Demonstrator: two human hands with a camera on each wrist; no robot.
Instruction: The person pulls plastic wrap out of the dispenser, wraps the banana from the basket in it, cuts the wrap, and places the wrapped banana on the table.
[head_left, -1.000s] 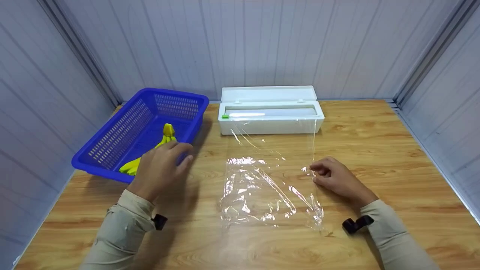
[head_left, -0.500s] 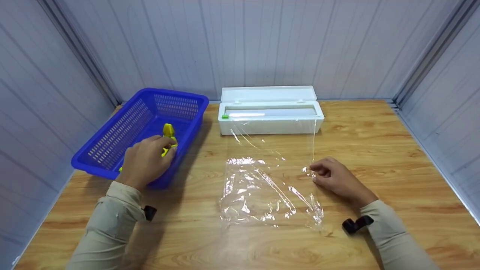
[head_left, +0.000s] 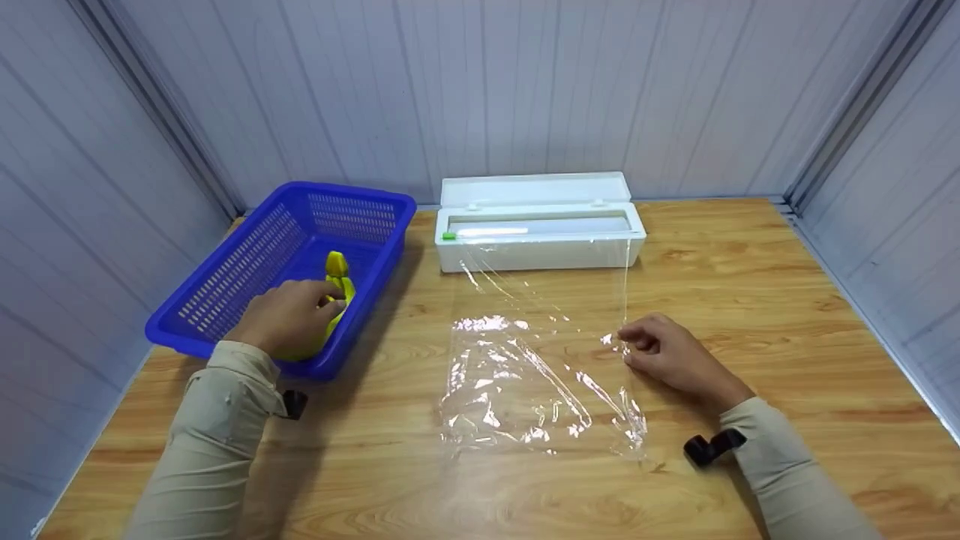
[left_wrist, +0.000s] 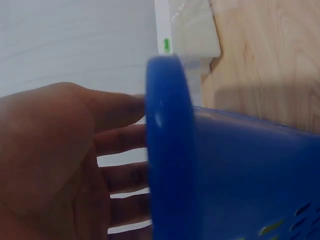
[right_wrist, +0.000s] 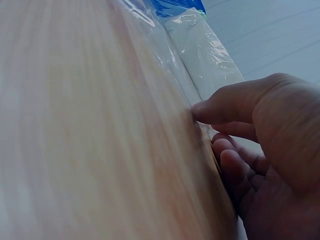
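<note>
Inside the blue plastic basket [head_left: 379, 285], my left hand [head_left: 289, 315] reaches over a bunch of yellow bananas [head_left: 337, 266] and covers much of it. In the left wrist view the fingers [left_wrist: 125, 177] are fairly straight and spread, their tips hidden behind the basket rim. My right hand [head_left: 667, 360] rests on the table at the right edge of a sheet of clear cling film [head_left: 517, 375]. Its fingers are loosely bent, with thumb [right_wrist: 202, 112] and forefinger tips right at the film's edge and a gap between them.
A white cling film dispenser [head_left: 540, 255] stands at the back with its lid raised and a green slider [head_left: 448, 236] at the left of its front edge. From it the film runs forward over the wooden table [head_left: 750, 300]. Panelled walls [head_left: 525, 90] enclose the back and sides.
My left hand has moved left and down, from above the basket's near right rim to inside it over the bananas. The right hand and the film have stayed in place.
</note>
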